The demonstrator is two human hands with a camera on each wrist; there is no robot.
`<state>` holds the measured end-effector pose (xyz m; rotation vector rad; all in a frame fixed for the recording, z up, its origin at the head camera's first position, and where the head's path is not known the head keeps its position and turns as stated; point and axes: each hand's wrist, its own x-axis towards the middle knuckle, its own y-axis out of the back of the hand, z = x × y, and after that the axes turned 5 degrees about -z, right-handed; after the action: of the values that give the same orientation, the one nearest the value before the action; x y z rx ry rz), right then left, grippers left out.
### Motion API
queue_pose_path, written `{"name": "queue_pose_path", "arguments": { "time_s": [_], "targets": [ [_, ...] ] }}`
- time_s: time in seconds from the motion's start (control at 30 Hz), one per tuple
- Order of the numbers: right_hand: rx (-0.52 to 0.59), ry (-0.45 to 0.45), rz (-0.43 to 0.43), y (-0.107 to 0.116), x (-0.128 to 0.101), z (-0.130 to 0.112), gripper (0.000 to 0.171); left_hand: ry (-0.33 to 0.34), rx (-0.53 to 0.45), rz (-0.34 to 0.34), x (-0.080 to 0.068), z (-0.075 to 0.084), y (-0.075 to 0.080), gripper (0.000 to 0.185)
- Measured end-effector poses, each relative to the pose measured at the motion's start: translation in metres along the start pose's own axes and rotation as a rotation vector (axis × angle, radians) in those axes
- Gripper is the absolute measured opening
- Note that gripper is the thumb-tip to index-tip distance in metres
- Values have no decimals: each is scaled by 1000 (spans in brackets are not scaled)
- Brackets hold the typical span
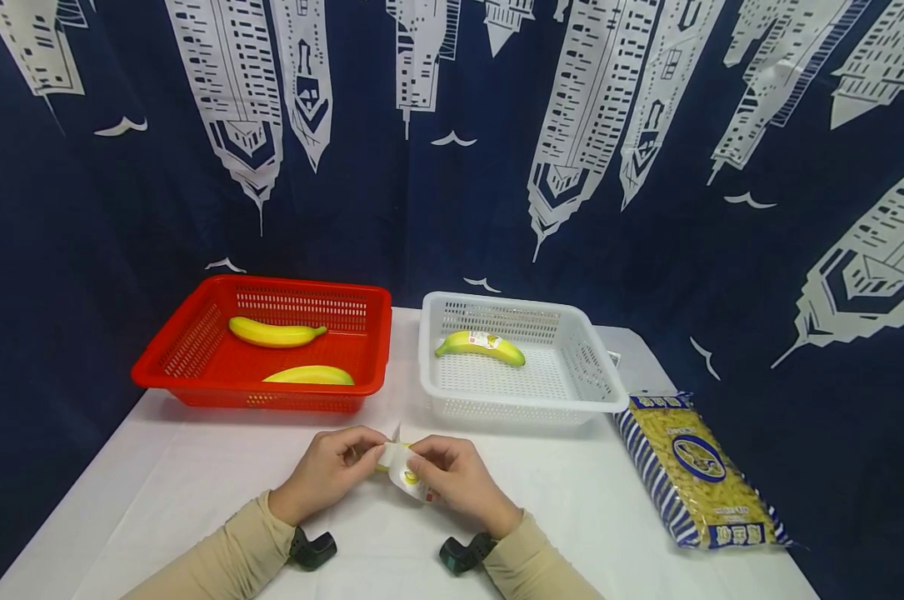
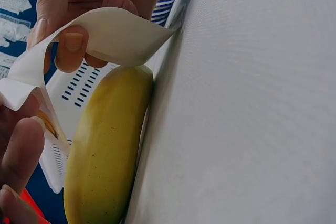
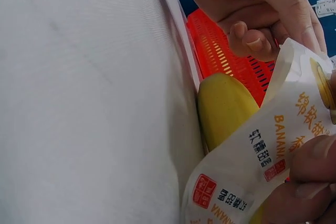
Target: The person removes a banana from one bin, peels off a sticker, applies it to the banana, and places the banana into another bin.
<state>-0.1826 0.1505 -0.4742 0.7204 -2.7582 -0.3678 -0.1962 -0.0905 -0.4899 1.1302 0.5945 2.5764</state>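
Note:
A white strip of banana labels [image 3: 247, 166], printed with "BANANA" and red squares, is stretched between both hands. My left hand [image 1: 335, 468] pinches one end between thumb and fingers. On the other side, my right hand [image 1: 459, 477] grips the strip, its thumb over the printed face. The strip's plain back shows in the left wrist view, where part of it is folded. Beneath the hands a yellow banana [image 2: 107, 145] lies on the white table; in the head view the strip and fingers hide most of it.
A red basket [image 1: 272, 400] at back left holds two bananas. The white basket [image 1: 522, 408] beside it holds one banana [image 1: 481, 346] bearing a label. On the right lies a bag of pasta [image 1: 699, 475]. A dark patterned curtain [image 1: 407, 208] hangs behind the table.

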Motion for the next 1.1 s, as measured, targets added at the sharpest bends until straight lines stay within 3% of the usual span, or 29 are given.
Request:
{"name": "queue_pose_path", "arguments": {
  "time_s": [0.73,1.1],
  "targets": [
    [-74,-40,42,7,2,-1,17,-15,-17,61,-1,0,2,25],
    [-53,-74,47,8,3,-4,17,50,-25,53,0,3,5,24]
  ]
}}
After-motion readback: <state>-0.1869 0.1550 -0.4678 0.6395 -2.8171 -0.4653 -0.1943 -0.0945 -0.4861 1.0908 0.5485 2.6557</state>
